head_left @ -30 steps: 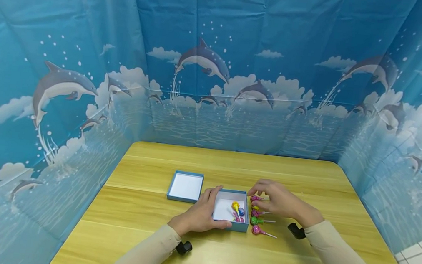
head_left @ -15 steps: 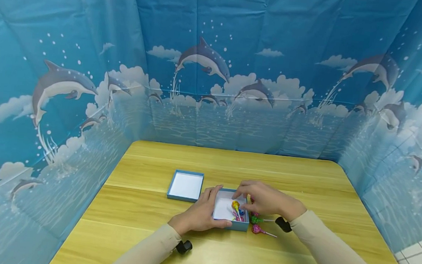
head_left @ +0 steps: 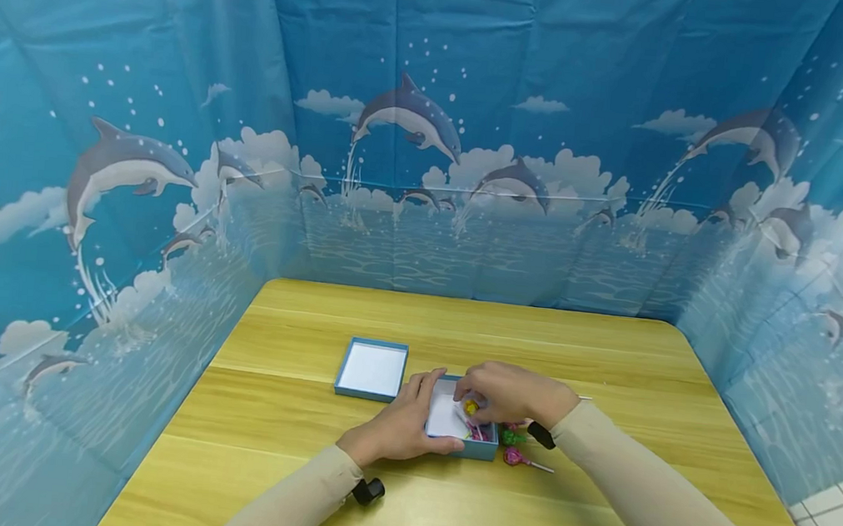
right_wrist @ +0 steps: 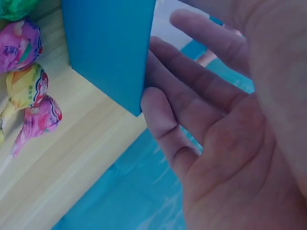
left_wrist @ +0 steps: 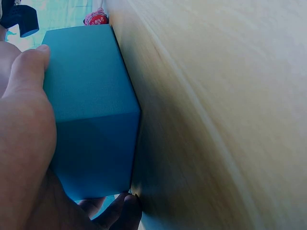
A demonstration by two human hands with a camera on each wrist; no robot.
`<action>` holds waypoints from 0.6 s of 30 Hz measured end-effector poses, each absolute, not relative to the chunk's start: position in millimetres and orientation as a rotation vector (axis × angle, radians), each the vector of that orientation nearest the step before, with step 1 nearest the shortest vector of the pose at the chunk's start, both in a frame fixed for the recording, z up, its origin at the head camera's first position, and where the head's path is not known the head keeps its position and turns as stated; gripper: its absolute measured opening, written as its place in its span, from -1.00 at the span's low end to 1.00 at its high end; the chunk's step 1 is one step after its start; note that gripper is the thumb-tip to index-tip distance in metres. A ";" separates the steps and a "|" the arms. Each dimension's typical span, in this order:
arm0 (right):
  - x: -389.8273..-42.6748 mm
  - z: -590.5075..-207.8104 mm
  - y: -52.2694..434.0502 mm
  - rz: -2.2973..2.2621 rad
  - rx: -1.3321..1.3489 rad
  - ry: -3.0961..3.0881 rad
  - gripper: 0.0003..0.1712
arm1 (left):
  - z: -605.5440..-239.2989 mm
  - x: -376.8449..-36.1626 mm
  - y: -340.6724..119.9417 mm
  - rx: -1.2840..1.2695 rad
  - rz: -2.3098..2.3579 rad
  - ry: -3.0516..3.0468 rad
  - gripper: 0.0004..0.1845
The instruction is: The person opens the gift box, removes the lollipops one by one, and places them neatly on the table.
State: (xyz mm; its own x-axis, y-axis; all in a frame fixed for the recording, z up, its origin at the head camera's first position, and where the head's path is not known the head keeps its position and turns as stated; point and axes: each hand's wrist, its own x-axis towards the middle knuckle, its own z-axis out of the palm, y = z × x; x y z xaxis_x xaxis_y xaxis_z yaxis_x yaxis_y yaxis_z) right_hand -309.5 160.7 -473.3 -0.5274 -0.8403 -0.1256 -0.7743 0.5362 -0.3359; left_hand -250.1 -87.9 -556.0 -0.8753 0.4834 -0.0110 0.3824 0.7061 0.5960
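Note:
My left hand grips an open blue box with a white inside, thumb along the front wall and fingers at its left and back. In the left wrist view the box stands on the wooden table. My right hand reaches over the box's right wall, thumb and fingers around a yellow lollipop. Pink wrappers show below it inside the box. In the right wrist view the fingertips pass behind the box wall, which hides what they touch.
To the box's right lie lollipops: a green one, a pink one, and purple, yellow and pink ones. A blue-rimmed lid lies left of the box. A dolphin-print curtain surrounds the table.
My right hand has moved left from the row of lollipops into the box and closed around the yellow lollipop there, whose stick points differently. The left hand has kept its grip on the box.

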 end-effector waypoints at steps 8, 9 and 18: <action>-312.7 -480.8 148.6 -0.352 -1.278 2.444 -0.65 | -555.7 -249.5 -88.4 0.705 0.908 2.740 0.33; -313.7 -483.2 146.8 -0.370 -1.266 2.422 -0.67 | -556.2 -249.5 -88.7 0.704 0.908 2.738 0.33; -319.9 -490.9 134.2 -0.461 -1.280 2.311 -0.79 | -559.7 -252.6 -90.5 0.728 0.930 2.734 0.33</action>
State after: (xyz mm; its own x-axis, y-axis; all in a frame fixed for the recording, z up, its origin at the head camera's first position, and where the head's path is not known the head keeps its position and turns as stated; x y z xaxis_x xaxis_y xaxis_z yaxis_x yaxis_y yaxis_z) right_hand -319.9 134.2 -490.9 -0.4641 -0.8561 -0.2273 -0.7035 0.5122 -0.4928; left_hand -252.6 -90.5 -559.7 -0.8681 0.4965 0.0030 0.3952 0.6874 0.6093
